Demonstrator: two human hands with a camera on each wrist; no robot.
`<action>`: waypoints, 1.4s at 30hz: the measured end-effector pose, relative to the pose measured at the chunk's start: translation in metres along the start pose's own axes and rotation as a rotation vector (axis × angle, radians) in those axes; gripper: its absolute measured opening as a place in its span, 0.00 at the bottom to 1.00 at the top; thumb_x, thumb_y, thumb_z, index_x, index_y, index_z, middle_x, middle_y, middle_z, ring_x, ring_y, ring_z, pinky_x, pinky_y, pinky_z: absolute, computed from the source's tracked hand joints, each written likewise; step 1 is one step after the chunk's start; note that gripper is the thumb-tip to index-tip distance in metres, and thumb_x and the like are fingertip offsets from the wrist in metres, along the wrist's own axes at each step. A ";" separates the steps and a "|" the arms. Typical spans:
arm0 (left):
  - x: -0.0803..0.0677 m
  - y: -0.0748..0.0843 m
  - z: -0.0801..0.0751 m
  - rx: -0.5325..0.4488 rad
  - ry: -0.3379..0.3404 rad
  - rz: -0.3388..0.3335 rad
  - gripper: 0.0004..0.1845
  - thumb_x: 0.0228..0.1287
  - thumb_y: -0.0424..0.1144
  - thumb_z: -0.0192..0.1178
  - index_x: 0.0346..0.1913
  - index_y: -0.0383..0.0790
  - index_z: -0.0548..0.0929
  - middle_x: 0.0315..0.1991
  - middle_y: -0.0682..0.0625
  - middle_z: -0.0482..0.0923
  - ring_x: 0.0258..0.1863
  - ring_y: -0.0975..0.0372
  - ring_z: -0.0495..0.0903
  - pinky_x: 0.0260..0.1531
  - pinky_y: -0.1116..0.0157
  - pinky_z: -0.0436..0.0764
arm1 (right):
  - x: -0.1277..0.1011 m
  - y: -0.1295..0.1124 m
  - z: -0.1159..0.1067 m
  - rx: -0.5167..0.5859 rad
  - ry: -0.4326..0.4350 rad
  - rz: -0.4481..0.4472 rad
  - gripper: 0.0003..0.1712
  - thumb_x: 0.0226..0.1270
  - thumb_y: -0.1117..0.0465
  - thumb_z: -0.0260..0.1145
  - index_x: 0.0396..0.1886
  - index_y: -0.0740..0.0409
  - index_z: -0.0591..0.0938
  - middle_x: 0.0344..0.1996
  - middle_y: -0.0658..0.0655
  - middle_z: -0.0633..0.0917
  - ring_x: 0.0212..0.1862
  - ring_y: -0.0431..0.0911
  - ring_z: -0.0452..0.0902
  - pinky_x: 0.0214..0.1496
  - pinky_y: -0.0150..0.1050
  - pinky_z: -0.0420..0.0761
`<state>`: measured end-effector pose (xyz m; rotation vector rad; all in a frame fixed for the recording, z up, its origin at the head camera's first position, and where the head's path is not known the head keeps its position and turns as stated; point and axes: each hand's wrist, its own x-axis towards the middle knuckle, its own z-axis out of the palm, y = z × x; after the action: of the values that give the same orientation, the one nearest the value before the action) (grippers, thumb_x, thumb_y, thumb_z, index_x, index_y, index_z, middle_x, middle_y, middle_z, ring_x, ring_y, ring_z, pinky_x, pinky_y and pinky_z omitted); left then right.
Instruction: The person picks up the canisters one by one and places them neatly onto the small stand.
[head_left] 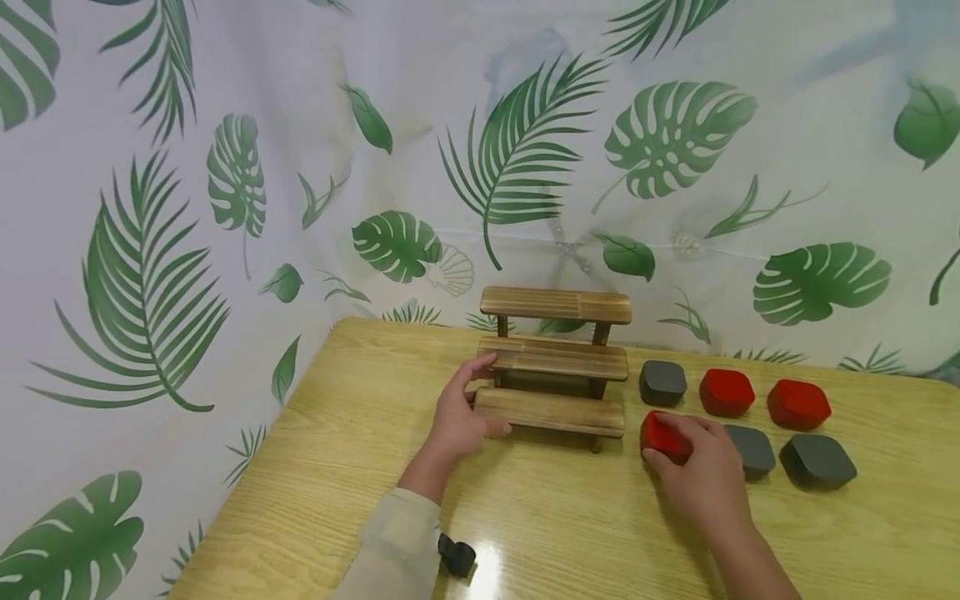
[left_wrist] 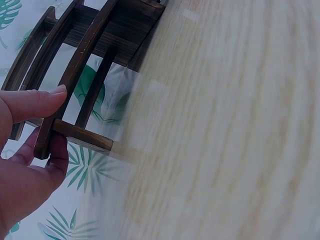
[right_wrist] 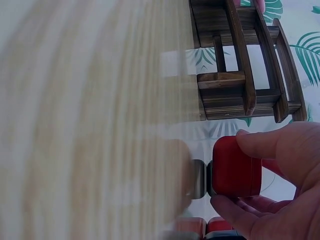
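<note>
A three-step wooden stand [head_left: 551, 410] stands near the back of the table. At its left end my left hand [head_left: 456, 423] grips the lowest step, and in the left wrist view the thumb and fingers [left_wrist: 58, 150] lie on opposite sides of that board. To the right of the stand, my right hand [head_left: 705, 479] holds a small red rounded-square box [head_left: 657, 433] between thumb and fingers. The right wrist view has the red box [right_wrist: 235, 167] close up, its broad face uncovered. Whether it touches the table cannot be told.
Around the right hand lie a dark grey box [head_left: 662, 385], two red boxes [head_left: 726, 393] [head_left: 798, 406], and two more grey boxes [head_left: 752, 452] [head_left: 817, 462]. A black object [head_left: 457, 557] is beside the left sleeve. A leaf-patterned cloth [head_left: 420, 167] hangs behind the wooden table [head_left: 315, 483].
</note>
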<state>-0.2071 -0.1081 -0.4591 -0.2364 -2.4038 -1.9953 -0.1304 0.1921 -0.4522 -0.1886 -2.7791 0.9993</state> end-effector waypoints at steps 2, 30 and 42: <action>-0.001 0.000 -0.001 -0.010 -0.007 -0.008 0.55 0.37 0.12 0.74 0.69 0.58 0.73 0.61 0.48 0.72 0.54 0.46 0.70 0.49 0.51 0.76 | -0.001 -0.001 0.000 0.000 0.006 -0.005 0.30 0.58 0.62 0.75 0.62 0.61 0.79 0.60 0.75 0.70 0.59 0.76 0.63 0.54 0.70 0.68; -0.004 0.014 -0.010 -0.110 -0.097 -0.050 0.51 0.43 0.08 0.66 0.71 0.49 0.71 0.64 0.39 0.68 0.51 0.41 0.72 0.31 0.60 0.79 | 0.006 -0.012 -0.016 0.018 0.126 -0.106 0.29 0.57 0.63 0.77 0.59 0.62 0.81 0.57 0.76 0.71 0.46 0.68 0.73 0.41 0.60 0.76; -0.002 0.008 -0.012 -0.103 -0.119 -0.040 0.51 0.44 0.09 0.67 0.71 0.50 0.71 0.63 0.39 0.68 0.49 0.41 0.72 0.35 0.58 0.79 | 0.010 -0.023 -0.025 0.026 0.172 -0.157 0.28 0.56 0.65 0.78 0.58 0.63 0.82 0.55 0.74 0.73 0.50 0.68 0.72 0.40 0.58 0.79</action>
<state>-0.2051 -0.1187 -0.4489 -0.3195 -2.3944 -2.1853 -0.1363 0.1914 -0.4175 -0.0487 -2.5788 0.9330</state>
